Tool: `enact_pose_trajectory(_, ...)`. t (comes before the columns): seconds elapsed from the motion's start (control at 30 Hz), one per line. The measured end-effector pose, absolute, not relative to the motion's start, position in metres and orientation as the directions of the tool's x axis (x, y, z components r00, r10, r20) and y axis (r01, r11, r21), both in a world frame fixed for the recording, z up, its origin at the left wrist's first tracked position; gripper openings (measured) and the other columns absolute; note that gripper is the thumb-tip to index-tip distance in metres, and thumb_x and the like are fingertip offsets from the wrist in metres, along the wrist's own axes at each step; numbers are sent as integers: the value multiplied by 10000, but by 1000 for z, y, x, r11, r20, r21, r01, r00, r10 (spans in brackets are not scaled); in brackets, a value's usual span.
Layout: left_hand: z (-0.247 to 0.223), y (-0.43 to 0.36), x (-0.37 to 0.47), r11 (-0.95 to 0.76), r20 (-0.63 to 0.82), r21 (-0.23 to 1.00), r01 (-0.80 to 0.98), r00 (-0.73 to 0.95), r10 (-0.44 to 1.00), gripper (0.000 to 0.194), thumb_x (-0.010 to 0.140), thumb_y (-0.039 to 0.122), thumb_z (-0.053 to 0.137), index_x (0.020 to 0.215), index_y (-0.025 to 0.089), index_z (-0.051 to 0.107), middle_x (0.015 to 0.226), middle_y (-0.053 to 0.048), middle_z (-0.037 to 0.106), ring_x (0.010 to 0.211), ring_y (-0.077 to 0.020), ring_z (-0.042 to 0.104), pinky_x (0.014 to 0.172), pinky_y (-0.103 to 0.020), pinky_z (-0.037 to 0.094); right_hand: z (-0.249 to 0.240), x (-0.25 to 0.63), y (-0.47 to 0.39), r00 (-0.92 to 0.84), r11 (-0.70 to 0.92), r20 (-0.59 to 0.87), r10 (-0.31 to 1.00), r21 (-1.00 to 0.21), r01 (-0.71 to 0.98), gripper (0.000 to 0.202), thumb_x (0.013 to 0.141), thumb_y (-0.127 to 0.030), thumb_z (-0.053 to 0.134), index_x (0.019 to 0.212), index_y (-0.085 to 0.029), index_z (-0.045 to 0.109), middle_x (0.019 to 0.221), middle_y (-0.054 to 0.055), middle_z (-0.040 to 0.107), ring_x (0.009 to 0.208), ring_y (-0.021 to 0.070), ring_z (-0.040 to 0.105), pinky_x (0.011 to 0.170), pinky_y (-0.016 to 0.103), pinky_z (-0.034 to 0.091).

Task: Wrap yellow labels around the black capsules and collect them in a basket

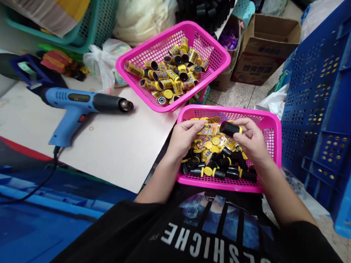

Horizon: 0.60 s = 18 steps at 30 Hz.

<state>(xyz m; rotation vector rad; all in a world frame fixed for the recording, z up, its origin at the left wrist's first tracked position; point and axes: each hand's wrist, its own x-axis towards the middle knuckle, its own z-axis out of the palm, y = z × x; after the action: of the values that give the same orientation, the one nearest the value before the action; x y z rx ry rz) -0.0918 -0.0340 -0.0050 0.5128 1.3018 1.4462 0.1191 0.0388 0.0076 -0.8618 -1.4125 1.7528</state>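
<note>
Above the near pink basket (pixel 225 186), my right hand (pixel 253 140) grips a small black cylinder (pixel 230 129) with a yellow end, held nearly level. Opposite it, my left hand (pixel 183 138) pinches a flat yellow printed sleeve (pixel 208 129) between thumb and fingers. The sleeve and the cylinder are close but apart. Below both hands, the basket holds several black cylinders with yellow ends (pixel 219 173), loose yellow caps (pixel 215 140) and more printed sleeves (pixel 222 140).
A second pink basket (pixel 222 67) holds several yellow-wrapped cylinders (pixel 166 84). A blue heat gun (pixel 68 122) rests on the white table (pixel 116 144) at left. Blue crates (pixel 335 116) rise at right. A cardboard box (pixel 256 53) stands on the floor behind.
</note>
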Motion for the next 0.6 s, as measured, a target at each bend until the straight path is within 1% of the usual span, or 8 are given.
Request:
enact_pose_trajectory(0.1,-1,-33,-86,162,-334,877,-452,-331,883,469,611,533,924,904,182,820,969,-66,795,785,-160,738,616,-235,621,4,116,38,-551,-151,-73,831,-984,-98,429,690,-413,905,997,-249,655,975,15,755,870,160,734,810,309,616)
enact_pose_trajectory(0.17,2,-33,-84,154,-330,874,-462,-329,885,462,610,531,924,895,184,817,942,-52,788,733,-131,720,581,-211,611,3,115,39,-563,-137,-67,824,-987,-82,427,695,-413,902,1016,-251,671,1010,26,766,935,177,743,863,335,616)
enact_pose_trajectory(0.23,3,-33,-82,155,-327,876,-456,-327,887,472,617,545,916,908,187,814,922,-42,782,700,-115,711,570,-200,610,2,117,39,-564,-110,-56,824,-992,-61,420,715,-419,888,1046,-254,687,1021,32,771,952,186,745,876,354,617)
enact_pose_trajectory(0.4,2,-31,-78,191,-356,869,-457,-309,882,505,606,570,909,924,193,800,953,-43,788,722,-135,736,590,-220,637,4,122,37,-524,5,3,852,-1000,2,390,751,-422,859,1067,-246,714,982,39,774,865,184,734,812,364,617)
enact_pose_trajectory(0.5,2,-31,-77,186,-355,868,-461,-313,881,494,621,563,903,931,195,792,950,-29,785,703,-121,733,585,-206,635,5,123,35,-509,77,38,860,-996,54,362,749,-392,860,1050,-238,732,963,38,765,804,174,713,777,360,606)
enact_pose_trajectory(0.6,2,-31,-78,181,-346,863,-471,-292,891,474,647,559,893,942,203,791,907,-18,781,689,-119,736,584,-205,634,4,122,36,-510,51,27,860,-998,34,353,748,-383,857,1045,-234,738,903,23,761,770,161,703,747,336,593)
